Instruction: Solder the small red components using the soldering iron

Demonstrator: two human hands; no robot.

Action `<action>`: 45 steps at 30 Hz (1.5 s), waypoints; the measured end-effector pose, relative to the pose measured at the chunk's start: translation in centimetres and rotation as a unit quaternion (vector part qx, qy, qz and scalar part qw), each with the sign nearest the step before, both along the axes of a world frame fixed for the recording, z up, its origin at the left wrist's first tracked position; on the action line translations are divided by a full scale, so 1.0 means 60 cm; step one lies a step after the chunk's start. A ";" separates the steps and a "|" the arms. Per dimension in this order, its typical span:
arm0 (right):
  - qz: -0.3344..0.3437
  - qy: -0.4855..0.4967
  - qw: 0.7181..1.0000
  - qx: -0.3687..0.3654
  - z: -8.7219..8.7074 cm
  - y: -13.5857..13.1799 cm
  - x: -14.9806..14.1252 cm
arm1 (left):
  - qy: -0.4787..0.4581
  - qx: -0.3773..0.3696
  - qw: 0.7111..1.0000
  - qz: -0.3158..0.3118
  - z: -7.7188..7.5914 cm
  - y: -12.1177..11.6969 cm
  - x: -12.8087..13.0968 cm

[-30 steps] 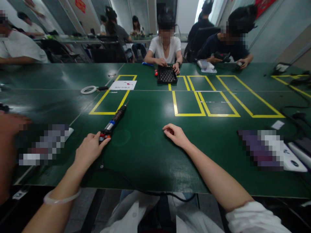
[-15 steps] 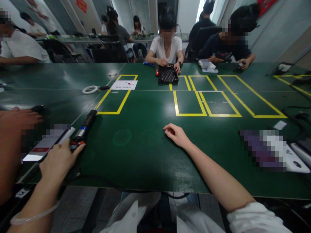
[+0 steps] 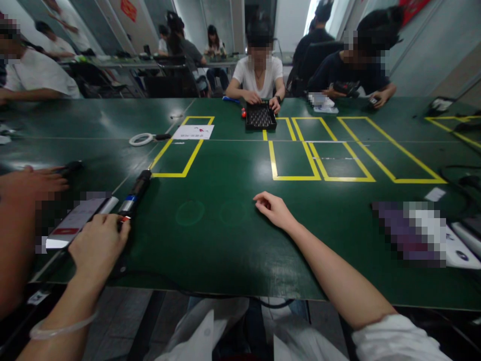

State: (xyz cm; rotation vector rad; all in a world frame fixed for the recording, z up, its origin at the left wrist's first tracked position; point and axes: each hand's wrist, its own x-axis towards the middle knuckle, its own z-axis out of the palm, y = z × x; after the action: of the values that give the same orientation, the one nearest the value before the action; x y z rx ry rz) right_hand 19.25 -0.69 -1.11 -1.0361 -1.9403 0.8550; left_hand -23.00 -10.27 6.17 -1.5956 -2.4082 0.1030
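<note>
My left hand (image 3: 98,245) rests near the table's front left edge, fingers curled around the red rear end of a black electric screwdriver (image 3: 134,193) that lies flat, its tip pointing away from me. A black cable (image 3: 180,288) runs from it along the front edge. My right hand (image 3: 273,208) lies on the green table (image 3: 233,240) near the middle, fingers loosely curled and holding nothing. A phone (image 3: 77,220) lies just left of my left hand.
Another person's arm (image 3: 18,220) reaches in at far left. Yellow taped rectangles (image 3: 296,155) mark the table. A black tray (image 3: 260,116), white paper (image 3: 194,132) and white ring (image 3: 141,139) lie farther off. Several people sit across. Blurred items (image 3: 417,228) lie right.
My left hand has dragged the screwdriver leftward and nearer the front edge, next to the phone. My right hand has stayed still.
</note>
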 end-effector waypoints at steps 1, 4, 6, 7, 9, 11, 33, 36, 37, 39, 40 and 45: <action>0.001 0.000 1.000 0.001 -0.001 0.000 0.000 | 0.009 -0.010 1.000 0.004 0.004 0.002 0.001; 0.005 0.002 1.000 0.002 -0.004 0.002 0.001 | 0.018 -0.021 1.000 0.000 0.013 0.013 0.004; 0.006 0.003 1.000 -0.001 -0.006 0.002 0.000 | -0.028 0.000 0.999 -0.027 0.015 0.026 0.017; 0.006 0.003 1.000 -0.002 -0.007 0.003 0.000 | -0.063 0.012 0.996 -0.055 0.016 0.034 0.030; 0.005 0.004 1.000 -0.003 -0.006 0.003 0.000 | -0.160 0.034 0.978 -0.131 0.014 0.054 0.070; 0.001 0.003 1.000 -0.003 -0.004 0.002 0.001 | -0.276 0.046 0.937 -0.211 0.013 0.077 0.127; 0.047 0.074 0.995 -0.045 0.008 0.001 -0.001 | -0.618 -0.112 0.676 -0.386 -0.069 0.159 0.371; 0.021 0.068 0.997 -0.039 0.008 0.002 -0.001 | -0.613 -0.091 0.685 -0.383 -0.073 0.160 0.371; 0.015 0.066 0.997 -0.038 0.007 0.002 -0.001 | -0.603 -0.082 0.693 -0.387 -0.073 0.159 0.370; 0.011 0.060 0.998 -0.035 0.005 0.002 -0.001 | -0.574 -0.067 0.710 -0.401 -0.073 0.158 0.369; 0.010 0.057 0.998 -0.034 0.004 0.003 -0.001 | -0.561 -0.061 0.717 -0.409 -0.072 0.157 0.369; 0.014 0.054 0.998 -0.029 0.002 0.002 0.001 | -0.530 -0.046 0.732 -0.425 -0.068 0.155 0.370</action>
State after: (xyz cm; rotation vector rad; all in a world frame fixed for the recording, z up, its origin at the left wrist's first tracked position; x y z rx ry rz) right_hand 19.29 -0.56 -0.96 -0.9785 -1.8517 0.9681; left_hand -0.83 -0.98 2.09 -3.2196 -1.8117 -1.1572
